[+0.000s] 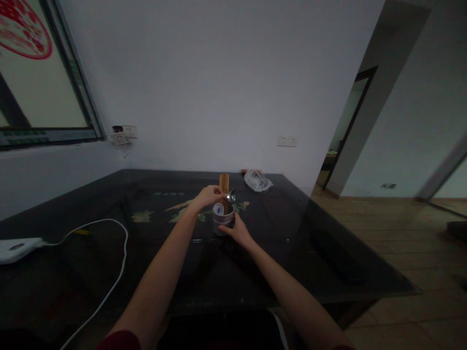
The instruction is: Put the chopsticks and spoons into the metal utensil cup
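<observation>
A metallic, cylindrical utensil holder [219, 227] stands upright on the dark table in front of me. My right hand [239, 231] is wrapped round its right side, thumb across the front. Out of the holder rise a bundle of wooden chopsticks [224, 182], a white spoon with a blue mark [218, 209] and a shiny metal spoon [231, 197]. My left hand [210, 196] reaches over the holder from the left, its fingers pinched at the metal spoon, just in front of the chopsticks. The fingertips are small and partly blurred.
The black table [153, 265] carries a crumpled clear plastic bag [257, 180] at the back. A white power strip [22, 249] with a looping white cable [125, 243] lies at left. A dark flat object [337, 255] rests at right. A wall stands behind the table.
</observation>
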A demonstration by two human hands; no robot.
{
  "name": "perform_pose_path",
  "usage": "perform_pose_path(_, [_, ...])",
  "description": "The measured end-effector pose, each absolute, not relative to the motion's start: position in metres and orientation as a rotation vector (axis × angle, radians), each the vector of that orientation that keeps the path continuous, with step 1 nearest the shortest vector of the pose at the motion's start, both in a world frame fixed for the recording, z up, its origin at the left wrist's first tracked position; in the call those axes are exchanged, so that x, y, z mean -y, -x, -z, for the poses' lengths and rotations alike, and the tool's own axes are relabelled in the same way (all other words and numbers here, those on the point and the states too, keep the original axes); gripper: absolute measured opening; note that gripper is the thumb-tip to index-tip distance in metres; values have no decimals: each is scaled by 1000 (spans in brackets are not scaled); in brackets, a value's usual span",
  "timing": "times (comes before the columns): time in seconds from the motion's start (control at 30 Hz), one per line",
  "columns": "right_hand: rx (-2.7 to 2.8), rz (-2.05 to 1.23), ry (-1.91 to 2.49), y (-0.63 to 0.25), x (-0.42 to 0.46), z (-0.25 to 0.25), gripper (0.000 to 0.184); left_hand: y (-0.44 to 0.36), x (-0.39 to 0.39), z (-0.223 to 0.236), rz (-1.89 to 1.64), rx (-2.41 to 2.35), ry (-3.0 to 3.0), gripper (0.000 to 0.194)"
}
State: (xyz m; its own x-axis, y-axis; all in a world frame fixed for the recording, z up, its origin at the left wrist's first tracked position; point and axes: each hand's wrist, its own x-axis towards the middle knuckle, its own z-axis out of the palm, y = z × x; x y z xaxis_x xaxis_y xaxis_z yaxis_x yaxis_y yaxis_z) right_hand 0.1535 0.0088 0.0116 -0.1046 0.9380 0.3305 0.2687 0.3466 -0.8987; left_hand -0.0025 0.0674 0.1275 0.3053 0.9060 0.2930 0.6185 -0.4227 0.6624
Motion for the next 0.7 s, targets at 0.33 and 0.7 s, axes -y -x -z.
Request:
perform_pose_path(0.33, [1615,-810,1096,-153,-12,-7,91,-2,-50,-127,-1545,-1094,-1777,20])
perform_pose_path(0.7, [1596,-815,1077,-154,-11,-7,88,8,-11,-15,-1646,-1123,-1126,22])
